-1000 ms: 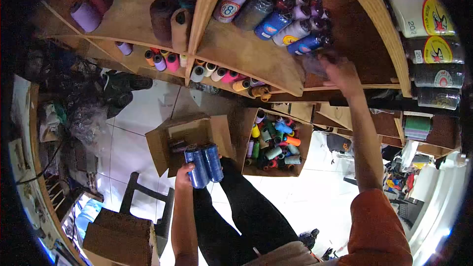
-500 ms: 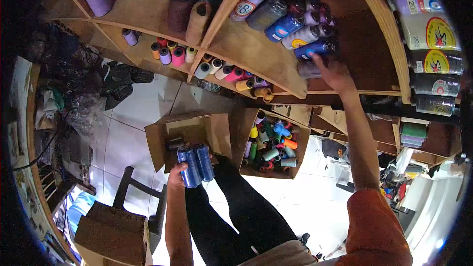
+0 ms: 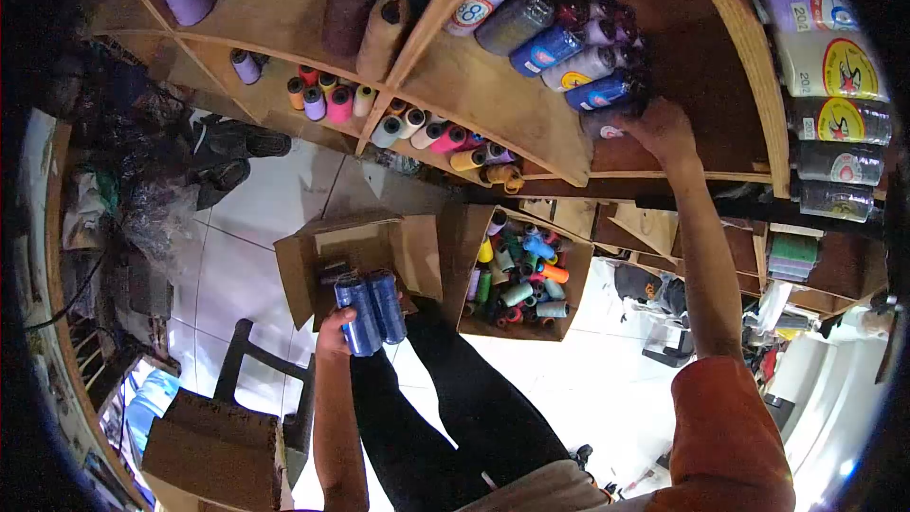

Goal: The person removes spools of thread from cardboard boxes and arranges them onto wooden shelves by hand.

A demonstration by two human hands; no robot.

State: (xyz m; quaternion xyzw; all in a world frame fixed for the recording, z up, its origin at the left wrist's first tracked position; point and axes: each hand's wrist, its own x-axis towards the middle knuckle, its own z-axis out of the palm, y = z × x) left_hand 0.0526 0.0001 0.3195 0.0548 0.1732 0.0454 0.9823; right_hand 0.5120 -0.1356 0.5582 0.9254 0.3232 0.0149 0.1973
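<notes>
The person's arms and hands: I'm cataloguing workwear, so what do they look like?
The right arm wears a short, rust-orange fabric sleeve and is bare below it. The left forearm is bare, with no sleeve in view. The left hand and right hand are ungloved, with no markings visible.

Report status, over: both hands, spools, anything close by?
Left hand holding two blue spools. Right hand at dark spool on shelf. Another blue spool close beside.

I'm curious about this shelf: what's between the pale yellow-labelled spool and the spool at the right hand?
In the head view, a blue spool lies between the pale spool and the dark spool at the right hand.
</notes>
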